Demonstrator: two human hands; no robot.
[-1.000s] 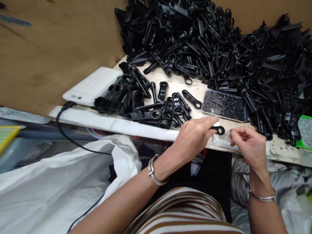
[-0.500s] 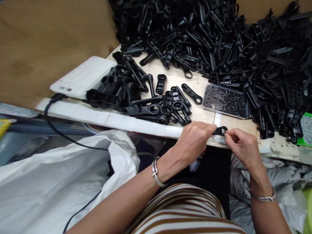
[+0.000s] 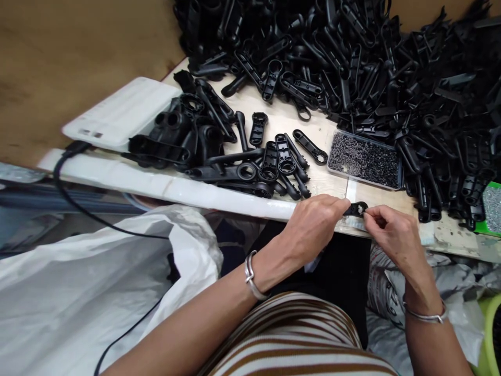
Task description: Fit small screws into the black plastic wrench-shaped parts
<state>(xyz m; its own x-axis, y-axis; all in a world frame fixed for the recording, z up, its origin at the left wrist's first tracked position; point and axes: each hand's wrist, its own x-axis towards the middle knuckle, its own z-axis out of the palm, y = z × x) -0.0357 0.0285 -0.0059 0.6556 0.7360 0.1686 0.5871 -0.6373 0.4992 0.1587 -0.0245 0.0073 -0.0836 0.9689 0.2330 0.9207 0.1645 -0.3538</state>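
Note:
A small black plastic part [image 3: 357, 209] with a ring-shaped end lies at the table's front edge. My left hand [image 3: 319, 219] is closed on its left end, the fingers covering that part of it. At the ring end, my right hand [image 3: 387, 224] has thumb and forefinger pinched together; whatever is between the fingertips is too small to make out. Just behind my hands stands a clear box [image 3: 364, 159] full of tiny dark pieces. More black parts [image 3: 270, 162] lie in a loose group to the left of the box.
A large heap of black parts [image 3: 332, 62] covers the table's back and right. At the left are a white flat device [image 3: 121, 112] and its black cable [image 3: 74, 196]. A green tray [image 3: 492, 209] of small metal pieces sits far right. White sacking [image 3: 94, 282] hangs below the edge.
The view has shifted slightly. Both hands stay at the black part in nearly the same pose. More of a green container shows at the lower right.

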